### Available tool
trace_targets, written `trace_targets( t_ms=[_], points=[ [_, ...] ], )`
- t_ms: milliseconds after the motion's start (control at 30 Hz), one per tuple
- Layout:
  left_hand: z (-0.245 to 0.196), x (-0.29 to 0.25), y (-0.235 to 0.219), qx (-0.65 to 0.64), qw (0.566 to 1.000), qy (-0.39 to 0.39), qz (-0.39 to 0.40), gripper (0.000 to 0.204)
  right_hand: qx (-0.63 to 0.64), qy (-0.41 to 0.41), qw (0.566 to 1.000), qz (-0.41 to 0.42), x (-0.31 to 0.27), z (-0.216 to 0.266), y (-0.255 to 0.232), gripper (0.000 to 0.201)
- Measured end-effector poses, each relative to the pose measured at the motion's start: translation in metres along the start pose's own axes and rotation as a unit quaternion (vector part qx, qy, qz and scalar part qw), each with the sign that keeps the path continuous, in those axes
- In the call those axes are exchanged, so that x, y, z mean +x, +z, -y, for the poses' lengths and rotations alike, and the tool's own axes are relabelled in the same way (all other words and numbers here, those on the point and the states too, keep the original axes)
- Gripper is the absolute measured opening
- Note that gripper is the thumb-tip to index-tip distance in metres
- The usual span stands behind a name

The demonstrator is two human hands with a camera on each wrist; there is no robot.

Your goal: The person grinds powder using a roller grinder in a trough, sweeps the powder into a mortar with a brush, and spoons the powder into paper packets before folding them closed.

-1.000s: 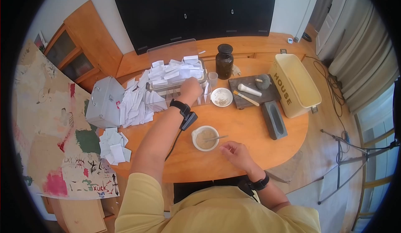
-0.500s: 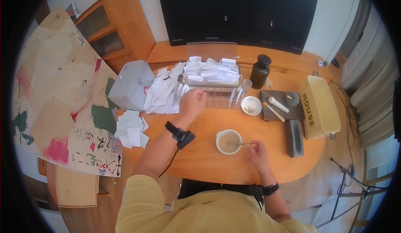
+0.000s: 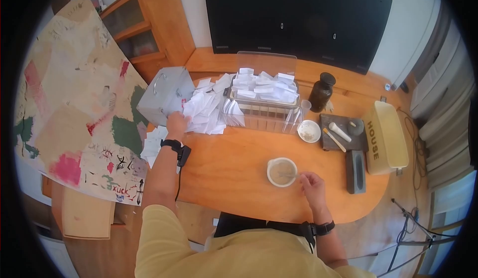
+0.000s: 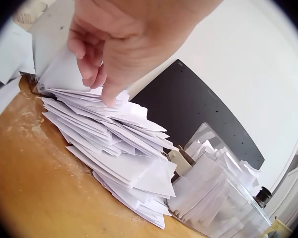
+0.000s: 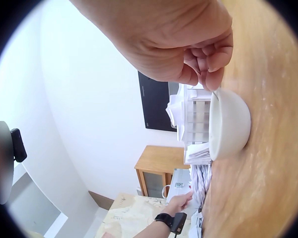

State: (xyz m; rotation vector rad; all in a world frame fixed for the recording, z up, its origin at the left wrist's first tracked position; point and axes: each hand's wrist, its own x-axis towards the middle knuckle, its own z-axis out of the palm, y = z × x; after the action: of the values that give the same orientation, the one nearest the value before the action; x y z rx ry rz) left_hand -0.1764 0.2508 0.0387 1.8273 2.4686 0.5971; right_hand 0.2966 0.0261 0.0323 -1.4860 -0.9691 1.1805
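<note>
My left hand (image 3: 177, 123) hangs over the left end of a heap of folded white papers (image 3: 205, 112), beside a silver metal case (image 3: 162, 96). In the left wrist view its fingers (image 4: 92, 69) are loosely bent, and the thumb tip is right at the top edges of the papers. Nothing shows between thumb and fingers. On the right, my right hand (image 3: 313, 188) pinches the handle end of a thin metal spoon (image 3: 288, 175). The spoon leans into a white spouted bowl (image 5: 233, 124) holding a greyish-brown mix.
A clear compartmented box (image 3: 264, 121) with more folded papers stands at the back. Rightward are a dark jar (image 3: 321, 92), a small white dish (image 3: 309, 131), a white pestle (image 3: 339, 132), a brush (image 3: 334, 140), a dark stone trough (image 3: 355, 172) and a cream bin (image 3: 388, 138).
My left hand has moved left from the clear box to the heap by the metal case. My right hand has closed its fingertips on the spoon handle. The head view has swung left.
</note>
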Motion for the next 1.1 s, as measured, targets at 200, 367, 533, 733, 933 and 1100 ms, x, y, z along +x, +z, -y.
trace_targets(
  t_ms=[200,367,533,733,933,1100],
  points=[
    [0.009,0.006,0.008,0.010,1.000,0.001,-0.007,0.027,0.008,0.000,1.000,0.005,-0.002,0.007,0.005,0.015],
    [-0.007,-0.004,0.001,0.109,0.991,0.037,-0.067,0.016,-0.003,-0.017,1.000,0.016,-0.002,0.013,0.014,0.018],
    [-0.034,-0.028,-0.008,0.153,0.975,0.139,-0.085,0.012,-0.062,-0.067,0.996,0.006,-0.004,0.008,0.019,0.019],
    [-0.042,-0.053,0.006,0.044,0.970,0.223,-0.089,0.021,-0.062,-0.083,0.995,0.002,-0.006,0.006,0.019,0.019],
    [-0.031,-0.037,0.009,-0.012,0.992,0.122,0.014,0.045,-0.045,-0.078,0.996,-0.007,-0.008,0.005,0.014,0.019],
    [-0.031,-0.030,-0.001,0.005,0.993,0.072,0.090,0.054,-0.086,-0.112,0.990,-0.009,-0.012,0.009,0.015,0.016]
  ],
)
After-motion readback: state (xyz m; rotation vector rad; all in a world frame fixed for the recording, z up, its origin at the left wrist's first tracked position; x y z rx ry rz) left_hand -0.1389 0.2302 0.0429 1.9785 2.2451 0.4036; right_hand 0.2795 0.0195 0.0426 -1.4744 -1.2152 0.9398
